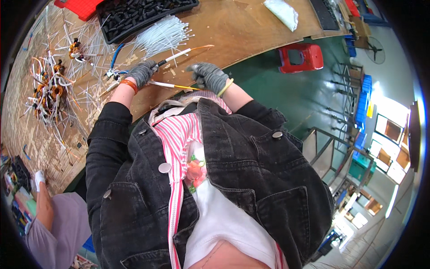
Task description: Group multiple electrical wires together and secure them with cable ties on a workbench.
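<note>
My left hand (pixel 142 74), in a grey knit glove, is closed around a part whose body the fingers hide. Out of the grip to the right runs a white-sleeved wire lead (pixel 178 55) with a black piece near the fingers and a bare copper-coloured end. Below it, a second white-sleeved lead (pixel 163 84) with a yellowish end points toward my right hand. My right hand (pixel 209 77), gloved alike, is just right of the leads, fingers loosely bent and apart, with nothing visible in them. Beside my left hand lies a blue cable (pixel 117 56).
On the wooden table (pixel 224 27) are a black tray (pixel 105 33) of small black pieces, white cable ties (pixel 163 36) and a pile of copper-wound coils (pixel 51 89). A red stool (pixel 302 58) stands beyond the table edge. Another person (pixel 58 224) is at lower left.
</note>
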The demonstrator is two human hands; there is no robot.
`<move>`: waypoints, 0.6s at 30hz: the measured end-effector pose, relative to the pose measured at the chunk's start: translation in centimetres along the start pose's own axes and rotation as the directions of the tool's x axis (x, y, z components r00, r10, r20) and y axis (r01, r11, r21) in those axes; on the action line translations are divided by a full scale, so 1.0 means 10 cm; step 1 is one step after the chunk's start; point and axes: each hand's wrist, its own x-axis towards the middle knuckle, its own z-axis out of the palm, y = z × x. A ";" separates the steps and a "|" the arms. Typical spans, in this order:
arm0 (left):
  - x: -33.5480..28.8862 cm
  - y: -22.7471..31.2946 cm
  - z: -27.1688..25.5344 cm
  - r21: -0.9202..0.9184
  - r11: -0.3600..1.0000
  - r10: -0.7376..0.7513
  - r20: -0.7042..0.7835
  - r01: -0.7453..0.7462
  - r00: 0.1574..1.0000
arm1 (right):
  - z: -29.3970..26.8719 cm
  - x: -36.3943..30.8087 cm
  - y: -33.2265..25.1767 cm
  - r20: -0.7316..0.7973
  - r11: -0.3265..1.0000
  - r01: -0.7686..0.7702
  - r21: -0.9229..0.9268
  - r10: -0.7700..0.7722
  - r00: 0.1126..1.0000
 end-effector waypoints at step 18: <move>-0.35 0.60 0.25 0.411 0.901 0.143 -0.579 0.135 0.803 | -0.47 0.39 0.17 0.242 0.965 -0.130 0.226 0.074 0.967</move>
